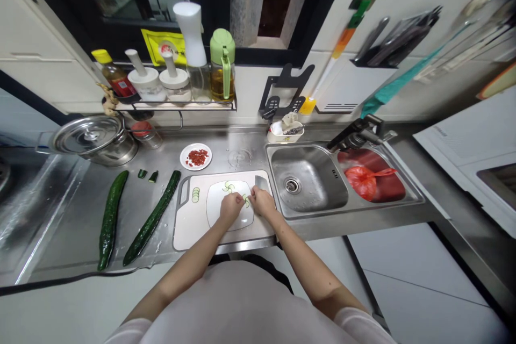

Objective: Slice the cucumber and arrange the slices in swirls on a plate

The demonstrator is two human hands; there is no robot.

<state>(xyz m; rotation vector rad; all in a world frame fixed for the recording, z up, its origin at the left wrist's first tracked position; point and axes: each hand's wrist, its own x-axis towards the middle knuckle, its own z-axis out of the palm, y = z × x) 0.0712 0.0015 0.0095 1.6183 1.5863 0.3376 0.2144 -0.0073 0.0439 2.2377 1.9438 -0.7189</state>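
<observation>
A white plate rests on a white cutting board on the steel counter. Thin cucumber slices lie in a small fan at the plate's far edge. My left hand and my right hand meet over the plate, fingers pinched together on a cucumber slice between them. A short row of more slices sits on the board left of the plate. A knife blade lies on the board just beyond my right hand.
Two whole cucumbers lie left of the board, with two cut ends behind them. A small dish of red bits, a lidded steel pot, a condiment shelf, and a double sink with a red bag surround the board.
</observation>
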